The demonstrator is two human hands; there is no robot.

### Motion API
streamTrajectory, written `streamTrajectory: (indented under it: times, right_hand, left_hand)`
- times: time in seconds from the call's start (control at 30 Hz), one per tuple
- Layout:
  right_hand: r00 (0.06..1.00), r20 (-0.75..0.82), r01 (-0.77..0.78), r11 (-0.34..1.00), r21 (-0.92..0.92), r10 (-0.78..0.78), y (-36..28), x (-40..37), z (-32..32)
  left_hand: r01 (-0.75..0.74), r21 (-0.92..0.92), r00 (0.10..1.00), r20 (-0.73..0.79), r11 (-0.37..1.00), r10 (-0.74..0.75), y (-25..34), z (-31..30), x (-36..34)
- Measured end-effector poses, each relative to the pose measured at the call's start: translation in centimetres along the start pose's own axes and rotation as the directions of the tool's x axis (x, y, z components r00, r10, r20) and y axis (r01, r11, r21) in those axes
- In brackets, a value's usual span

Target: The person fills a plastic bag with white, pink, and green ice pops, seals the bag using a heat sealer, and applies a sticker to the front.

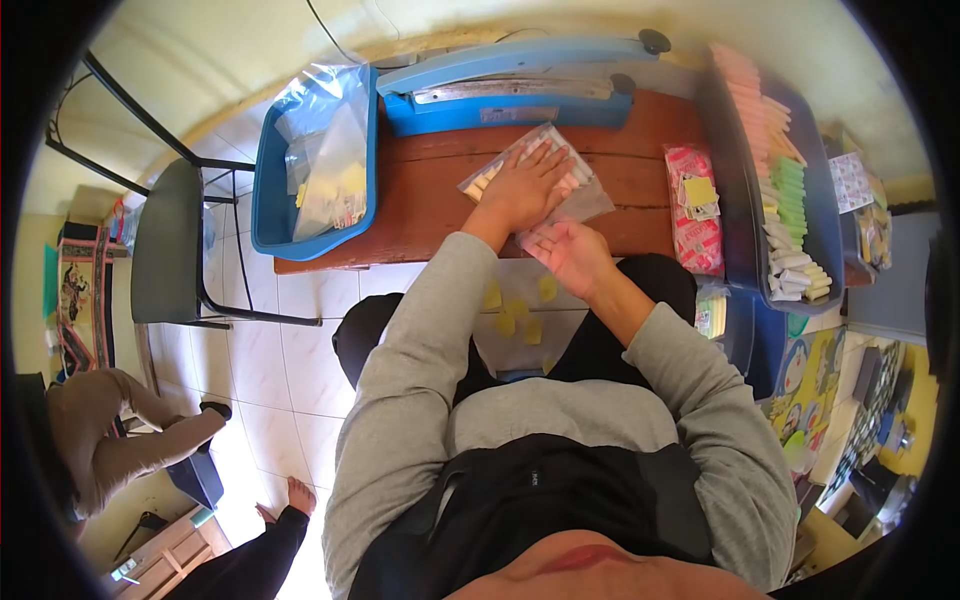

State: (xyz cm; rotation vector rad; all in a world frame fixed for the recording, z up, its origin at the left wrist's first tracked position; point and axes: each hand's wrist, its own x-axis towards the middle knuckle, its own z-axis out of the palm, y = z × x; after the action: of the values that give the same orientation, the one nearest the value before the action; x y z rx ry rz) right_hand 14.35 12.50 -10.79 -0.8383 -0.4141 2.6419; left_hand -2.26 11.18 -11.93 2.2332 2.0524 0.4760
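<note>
A clear plastic bag (592,203) with white, pinkish and cream chalk-like sticks inside lies on the brown wooden table (425,190). My left hand (525,185) rests palm down on the bag, its fingers spread flat over the sticks. At the bag's near edge, my right hand (575,260) is turned partly palm up, fingertips pinching the plastic. Just beyond the bag stands a blue impulse sealer (512,116), its long arm raised. To the right lies a pink-red packet (696,240) with small printed cards and a yellow slip (700,191) on top.
On the left, a blue bin (315,248) holds clear bags and printed slips. A dark blue bin (722,150) on the right holds stacked pink, green and white sticks. Several yellow slips (515,306) lie below the table edge. A chair (168,245) and other people's legs (150,420) are at left.
</note>
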Motion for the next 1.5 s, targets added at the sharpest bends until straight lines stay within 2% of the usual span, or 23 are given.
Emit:
streamTrajectory:
  times: [0.1, 0.2, 0.3, 0.4, 0.5, 0.6, 0.7, 0.8, 0.9, 1.0, 1.07, 1.1, 1.13, 1.17, 1.2, 1.23, 1.27, 1.3, 1.37, 1.47, 1.5]
  right_hand:
    - [0.930, -0.242, 0.238, 0.956, -0.172, -0.276, -0.6, -1.6, 0.9]
    - [0.967, -0.098, 0.231, 0.972, -0.041, -0.234, -2.4, -0.4, 0.1]
    - [0.955, -0.193, 0.216, 0.974, -0.065, -0.225, -3.4, -1.0, 1.2]
    - [0.882, -0.341, 0.328, 0.943, -0.048, -0.324, -4.1, -0.2, 0.3]
    - [0.943, -0.100, 0.315, 0.948, -0.039, -0.318, -4.1, 0.7, 0.1]
    - [0.924, -0.221, 0.303, 0.950, -0.070, -0.311, -4.9, -0.4, 1.0]
    - [0.901, -0.181, 0.386, 0.919, -0.078, -0.394, -4.5, 1.2, 0.4]
    - [0.904, -0.188, 0.385, 0.923, -0.028, -0.383, -4.9, 1.3, 0.3]
    - [0.853, -0.236, 0.444, 0.884, -0.145, -0.466, -4.4, 1.5, 1.0]
    - [0.920, -0.183, 0.329, 0.937, -0.121, -0.347, -5.5, 0.5, 1.2]
    - [0.975, -0.082, 0.154, 0.895, -0.418, -0.207, -8.0, -3.0, 1.0]
    - [0.992, -0.061, 0.062, 0.831, -0.552, -0.115, -9.0, -5.4, 1.2]
    - [0.982, -0.020, 0.105, 0.628, -0.771, -0.189, -10.5, -8.0, 2.2]
    - [0.968, 0.036, 0.128, 0.367, -0.922, -0.247, -12.5, -10.9, 3.4]
    - [0.893, 0.172, 0.230, 0.093, -0.969, -0.415, -15.3, -13.2, 4.0]
    - [0.787, 0.329, 0.265, -0.196, -0.944, -0.521, -18.6, -15.5, 4.5]
    - [0.748, 0.222, 0.254, -0.039, -0.966, -0.625, -21.8, -17.8, 5.6]
    - [0.701, 0.248, 0.167, -0.185, -0.968, -0.668, -26.6, -19.0, 4.3]
    - [0.674, 0.285, -0.169, -0.518, -0.839, -0.682, -34.0, -20.8, 1.8]
    - [0.880, 0.117, -0.250, -0.658, -0.710, -0.460, -39.9, -18.5, -4.8]
    - [0.896, 0.138, -0.191, -0.645, -0.740, -0.423, -40.1, -17.3, -6.9]
  left_hand:
    - [-0.063, 0.042, 0.996, -0.064, 0.997, 0.066, -0.6, 0.8, -0.1]
    - [-0.061, 0.046, 0.998, -0.013, 0.997, 0.061, -0.4, 0.7, -0.1]
    - [-0.053, -0.001, 0.998, 0.035, 0.999, 0.053, -0.1, -0.1, 0.0]
    - [-0.054, 0.043, 0.999, 0.003, 0.998, 0.054, 0.6, -1.3, 0.5]
    - [-0.044, 0.021, 0.999, 0.012, 0.999, 0.044, 0.7, 0.4, 0.6]
    - [-0.039, 0.002, 0.999, 0.011, 0.999, 0.039, 0.8, 0.4, 0.5]
    - [-0.072, 0.039, 0.997, 0.000, 0.997, 0.072, 0.8, 0.3, 0.4]
    - [-0.082, 0.040, 0.997, 0.013, 0.996, 0.082, 0.7, 0.2, 0.5]
    - [-0.078, 0.010, 0.997, 0.011, 0.997, 0.078, 0.6, 0.4, 0.4]
    - [-0.088, 0.008, 0.996, 0.018, 0.996, 0.088, 0.5, 0.3, 0.3]
    - [-0.086, -0.018, 0.996, 0.034, 0.996, 0.086, 0.7, 0.1, 0.6]
    - [-0.075, -0.040, 0.995, 0.062, 0.996, 0.077, 1.1, -0.6, 0.6]
    - [-0.058, -0.055, 0.994, 0.089, 0.997, 0.063, 1.2, -1.2, 0.6]
    - [-0.048, -0.071, 0.993, 0.106, 0.996, 0.055, 1.3, -1.7, 0.8]
    - [-0.035, -0.086, 0.991, 0.125, 0.996, 0.045, 1.5, -2.1, 1.0]
    - [-0.016, -0.104, 0.988, 0.148, 0.994, 0.031, 1.6, -2.1, 1.1]
    - [-0.014, -0.096, 0.991, 0.135, 0.995, 0.027, 1.7, -1.9, 1.2]
    - [-0.006, -0.088, 0.992, 0.123, 0.996, 0.016, 2.0, -1.8, 1.5]
    - [0.019, -0.069, 0.994, 0.106, 0.997, -0.012, 2.8, -2.1, 1.5]
    - [0.042, -0.083, 0.999, 0.013, 0.996, -0.041, 4.0, -2.2, 1.2]
    - [0.058, -0.082, 0.998, -0.017, 0.995, -0.060, 4.2, -2.2, 1.2]
